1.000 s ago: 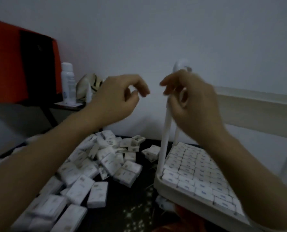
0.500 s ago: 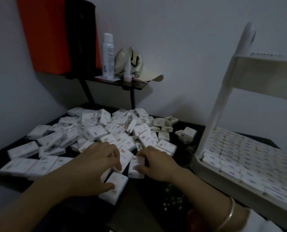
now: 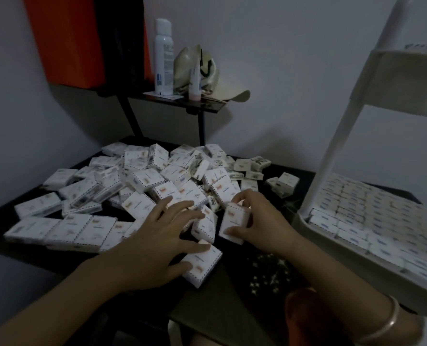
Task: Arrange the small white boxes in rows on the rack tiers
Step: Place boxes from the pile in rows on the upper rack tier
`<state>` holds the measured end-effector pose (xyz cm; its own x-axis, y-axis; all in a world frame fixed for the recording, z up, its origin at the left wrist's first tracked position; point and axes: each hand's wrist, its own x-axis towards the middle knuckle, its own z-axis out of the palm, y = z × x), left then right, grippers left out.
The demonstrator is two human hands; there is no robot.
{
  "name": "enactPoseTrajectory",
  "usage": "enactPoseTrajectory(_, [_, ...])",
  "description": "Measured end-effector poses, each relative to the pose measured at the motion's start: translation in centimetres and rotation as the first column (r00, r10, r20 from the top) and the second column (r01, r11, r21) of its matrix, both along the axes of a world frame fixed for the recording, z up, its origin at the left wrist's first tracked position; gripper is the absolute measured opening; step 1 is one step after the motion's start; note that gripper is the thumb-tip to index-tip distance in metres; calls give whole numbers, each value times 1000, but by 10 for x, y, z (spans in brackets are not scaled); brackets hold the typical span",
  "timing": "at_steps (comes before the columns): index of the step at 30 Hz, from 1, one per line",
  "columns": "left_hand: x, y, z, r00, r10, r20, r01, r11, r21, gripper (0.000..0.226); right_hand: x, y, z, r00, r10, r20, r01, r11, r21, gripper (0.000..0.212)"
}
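A loose pile of small white boxes [image 3: 142, 181] covers the dark table [image 3: 237, 303]. My left hand [image 3: 157, 236] lies spread over the pile's near edge, fingers straight, fingertips touching a box [image 3: 202, 264] and the ones beside it. My right hand [image 3: 259, 221] grips one tilted white box [image 3: 233, 222] between thumb and curled fingers. At the right stands the white rack [image 3: 332, 156]; its lower tier [image 3: 304, 222] holds rows of white boxes [image 3: 382, 216]. Its upper tier [image 3: 407, 83] shows only from below.
A small black side shelf [image 3: 202, 104] behind the pile carries a white spray bottle [image 3: 163, 56], a beige cap [image 3: 207, 76] and a small tube. An orange-and-black object [image 3: 82, 38] hangs on the wall at the upper left.
Both hands came down from the rack's post to the pile. The right hand has since tilted one box up in its grip; the left hand spread over the boxes.
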<state>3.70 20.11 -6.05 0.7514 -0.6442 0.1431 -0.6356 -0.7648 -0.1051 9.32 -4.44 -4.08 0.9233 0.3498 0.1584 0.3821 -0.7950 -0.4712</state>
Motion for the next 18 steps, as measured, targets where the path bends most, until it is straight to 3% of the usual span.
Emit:
enactPoseTrajectory(3, [1, -22, -1, 998, -60, -19, 59, 996, -65, 50, -10, -17, 8, 1000, -17, 0, 17, 999, 40, 51])
enactPoseTrajectory(7, [7, -55, -1, 990, -92, -110, 84, 994, -75, 78, -23, -44, 22, 999, -34, 2, 34, 994, 103, 44])
enactPoseTrajectory(12, [11, -86, -7, 994, -57, -92, 43, 989, -145, 64, -38, -72, 45, 996, -59, 74, 44, 981, 189, 36])
enactPoseTrajectory(15, [10, -100, -9, 974, -65, -218, 33, 988, -150, 57, -48, -84, 69, 989, -51, 136, 22, 978, 208, 34])
enactPoseTrajectory(18, [14, -108, -10, 949, -117, -294, 36, 963, -268, 52, -59, -93, 101, 972, -52, 231, -6, 970, 242, 36])
